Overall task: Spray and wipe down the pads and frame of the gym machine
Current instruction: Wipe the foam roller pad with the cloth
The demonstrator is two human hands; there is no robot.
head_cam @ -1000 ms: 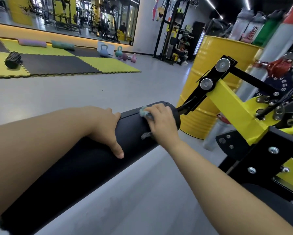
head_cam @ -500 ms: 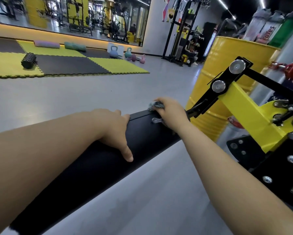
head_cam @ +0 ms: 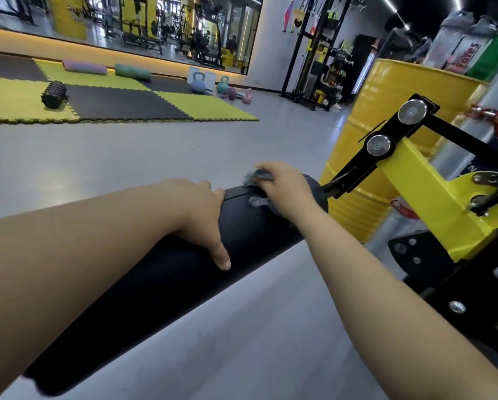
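Grey gym floor is spreading across the view, with yellow-and-black mats (head_cam: 126, 105) lying toward ten o'clock and a yellow drum (head_cam: 363, 116) standing toward two o'clock. The roller pad (head_cam: 155, 287), a long black cylinder with a smooth matte skin, is running from seven o'clock up to the centre, where a black bracket (head_cam: 354, 171) is joining it to the yellow frame (head_cam: 426, 192) at three o'clock. The left grip (head_cam: 201, 217) is wrapping over the pad's middle, thumb pointing down the near face, fingers passing over the top out of sight. The right grip (head_cam: 285, 189), at one o'clock of the left, is clenching a grey-blue cloth (head_cam: 255, 176) and pressing it onto the pad's far end; cloth is poking out beyond the fingers and under the palm.
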